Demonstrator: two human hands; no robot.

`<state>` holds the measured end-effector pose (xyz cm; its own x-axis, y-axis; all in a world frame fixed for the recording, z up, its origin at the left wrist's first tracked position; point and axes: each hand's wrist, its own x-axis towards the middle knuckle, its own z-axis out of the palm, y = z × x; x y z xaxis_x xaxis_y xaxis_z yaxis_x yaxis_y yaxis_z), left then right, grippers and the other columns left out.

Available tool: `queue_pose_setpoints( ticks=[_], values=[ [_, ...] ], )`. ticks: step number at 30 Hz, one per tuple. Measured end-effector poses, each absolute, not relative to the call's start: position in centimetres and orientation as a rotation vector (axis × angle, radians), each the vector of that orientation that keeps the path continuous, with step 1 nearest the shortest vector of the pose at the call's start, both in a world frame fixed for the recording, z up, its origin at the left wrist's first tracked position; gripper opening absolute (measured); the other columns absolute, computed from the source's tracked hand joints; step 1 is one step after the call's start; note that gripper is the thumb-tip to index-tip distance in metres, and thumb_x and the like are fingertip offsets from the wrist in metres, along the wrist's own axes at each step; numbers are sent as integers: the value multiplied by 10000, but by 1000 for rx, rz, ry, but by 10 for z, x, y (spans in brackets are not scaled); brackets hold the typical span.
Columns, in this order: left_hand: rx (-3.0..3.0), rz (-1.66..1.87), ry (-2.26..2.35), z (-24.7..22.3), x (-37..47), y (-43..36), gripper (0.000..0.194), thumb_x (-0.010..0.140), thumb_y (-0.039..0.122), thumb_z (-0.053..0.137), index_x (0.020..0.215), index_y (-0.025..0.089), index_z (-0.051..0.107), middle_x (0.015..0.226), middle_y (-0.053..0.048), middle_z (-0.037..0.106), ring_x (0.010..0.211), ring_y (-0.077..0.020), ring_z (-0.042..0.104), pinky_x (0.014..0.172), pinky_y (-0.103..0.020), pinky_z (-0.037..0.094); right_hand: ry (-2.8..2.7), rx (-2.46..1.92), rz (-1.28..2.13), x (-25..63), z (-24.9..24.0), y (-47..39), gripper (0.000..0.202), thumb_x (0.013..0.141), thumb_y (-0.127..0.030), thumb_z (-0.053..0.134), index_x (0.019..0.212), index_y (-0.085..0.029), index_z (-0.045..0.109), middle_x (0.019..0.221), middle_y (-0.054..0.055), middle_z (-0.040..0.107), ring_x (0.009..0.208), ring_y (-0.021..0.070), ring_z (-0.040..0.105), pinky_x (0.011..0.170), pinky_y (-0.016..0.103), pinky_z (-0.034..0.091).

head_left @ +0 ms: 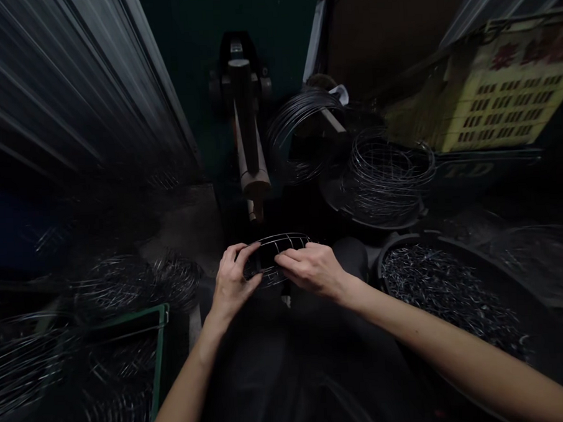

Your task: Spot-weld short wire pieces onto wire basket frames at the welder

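Over my lap a small round wire basket [289,237], made of thin metal wires, is held between my two hands. My left hand [231,276] grips its left side, thumb below and fingers along the upper rim. My right hand [312,269] is closed at its right side, with the fingertips bent in at the wires; whether a small piece is pinched there is hidden. Just beyond the basket stands a machine with a long rounded metal arm [254,168] pointing toward me.
At right a dark tub [386,247] holds many short metal pieces. Behind it, wire rings [391,169] fill another basin, near a yellow crate [501,114]. Coiled wire [300,114] hangs beside the machine. A green crate [161,340] with wire parts stands at left, near wire bundles [121,283].
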<state>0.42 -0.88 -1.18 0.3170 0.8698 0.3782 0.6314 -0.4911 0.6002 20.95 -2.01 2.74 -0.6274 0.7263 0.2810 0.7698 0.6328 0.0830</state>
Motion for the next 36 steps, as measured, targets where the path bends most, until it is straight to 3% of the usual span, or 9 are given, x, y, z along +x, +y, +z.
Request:
queue_pose_setpoints(
  ticks=[7,16,36],
  values=[
    [2248,989,1330,-15,3,-9,555,723,148,647,1238,272,484,1130,-63,504,1074,-229,512,943,-401,465,-2632,-1233,-294,210,31,-19,144,906,-166,473,915,-197,613,785,-14,657,630,107,545,583,273,274],
    [2281,1068,1336,-15,1,-3,554,718,127,636,1231,276,487,1115,-65,497,1061,-232,512,937,-413,469,-2588,-1089,-472,207,31,-15,146,909,-126,464,890,-175,600,697,-18,609,574,97,502,574,283,252],
    [2298,1217,1279,-31,-8,19,566,740,135,657,1252,265,454,1129,-71,477,1068,-218,508,919,-388,488,-2453,-874,-711,201,23,5,170,909,-122,492,992,-156,636,983,16,692,571,83,491,560,277,315]
  ],
)
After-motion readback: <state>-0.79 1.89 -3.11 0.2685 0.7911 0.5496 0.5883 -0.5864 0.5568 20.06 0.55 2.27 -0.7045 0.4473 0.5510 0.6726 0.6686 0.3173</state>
